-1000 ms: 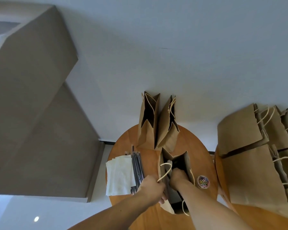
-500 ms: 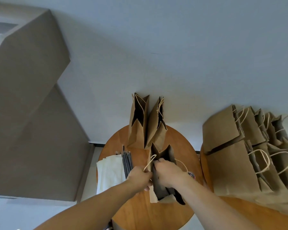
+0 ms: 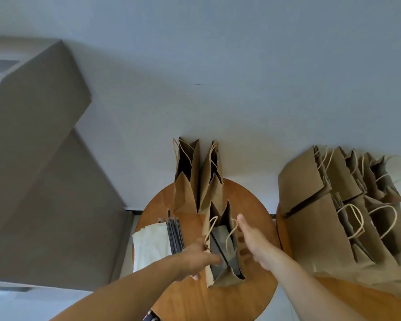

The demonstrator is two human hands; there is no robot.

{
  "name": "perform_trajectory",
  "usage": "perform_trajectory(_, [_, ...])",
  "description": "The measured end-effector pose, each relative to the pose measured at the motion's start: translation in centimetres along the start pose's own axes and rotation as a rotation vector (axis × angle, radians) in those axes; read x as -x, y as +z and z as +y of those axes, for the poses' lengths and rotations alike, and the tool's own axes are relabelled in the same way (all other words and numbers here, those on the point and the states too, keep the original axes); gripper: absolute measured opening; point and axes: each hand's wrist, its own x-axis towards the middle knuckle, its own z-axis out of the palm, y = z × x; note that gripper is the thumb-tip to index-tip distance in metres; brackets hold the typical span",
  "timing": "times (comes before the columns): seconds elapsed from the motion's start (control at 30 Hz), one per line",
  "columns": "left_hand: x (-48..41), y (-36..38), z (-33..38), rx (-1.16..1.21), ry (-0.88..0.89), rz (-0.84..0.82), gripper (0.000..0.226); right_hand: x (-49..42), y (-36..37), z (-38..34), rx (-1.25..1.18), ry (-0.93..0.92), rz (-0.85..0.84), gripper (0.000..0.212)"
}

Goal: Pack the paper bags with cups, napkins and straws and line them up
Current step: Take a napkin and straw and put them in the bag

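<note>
A stack of white napkins [image 3: 151, 242] is seen furthest out to the left of the left hand. A bundle of black straws [image 3: 175, 235] is laid just beside it, between the napkins and that hand. Both are found where they lay a moment ago on the round wooden table [image 3: 252, 200].

The left hand [image 3: 195, 257] is kept at the left rim of the open paper bag [image 3: 225, 278], as it was half a second ago. Its fingers are curled over that rim, though the grip is blurred and its exact form cannot be told. The bag is stood upright between the two hands. Its mouth is now spread wider than before, so that a dark interior is exposed; what lies inside cannot be made out.

The greatest change is shown by the right hand [image 3: 252, 242]. A second ago it was sunk inside the bag, and half a second ago it was closed over the top edge. It has now been drawn out to the bag's right side, with fingers spread, thumb raised and nothing held. Its blurred fingertips are placed close against the bag's right wall; whether they touch it cannot be told.

Beyond both hands, two upright bags [image 3: 185, 188] are stood side by side at the table's far edge. Well to the right of the right hand, a pile of paper bags [image 3: 310, 223] is leaned together on a second table [image 3: 368, 304].
</note>
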Motion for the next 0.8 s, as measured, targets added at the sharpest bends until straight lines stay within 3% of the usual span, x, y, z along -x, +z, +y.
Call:
perform_trajectory(0.1, [-0.1,1.9,0.2,0.012,-0.002,-0.018,0.102,-0.3,0.8,1.8,-0.009,0.069,-0.067,0.094])
perform_trajectory(0.23, [-0.2,3.8,0.4,-0.004,0.064,-0.046,0.105,-0.3,1.2,2.6,-0.046,0.033,-0.126,0.080])
perform_trajectory(0.33, [-0.3,5.5,0.6,-0.041,0.124,0.106,0.086,-0.3,1.5,2.8,-0.099,-0.035,-0.151,0.072])
perform_trajectory(0.43, [-0.3,6.3,1.7,-0.322,0.032,0.360,0.038,0.0,1.2,3.1,-0.076,-0.123,-0.121,0.060])
perform_trajectory(0.47, [-0.2,6.2,2.0,-0.395,-0.011,0.425,0.026,0.0,0.9,3.3,-0.015,-0.183,-0.091,0.053])
perform_trajectory(0.53, [0.0,5.9,2.2,-0.474,-0.051,0.491,0.024,-0.3,-0.1,3.8,0.193,-0.319,-0.001,0.036])
perform_trajectory(0.8, [0.6,4.0,1.3,-0.709,-0.025,0.481,0.029,-2.4,-3.4,3.6,0.700,-0.760,0.247,0.082])
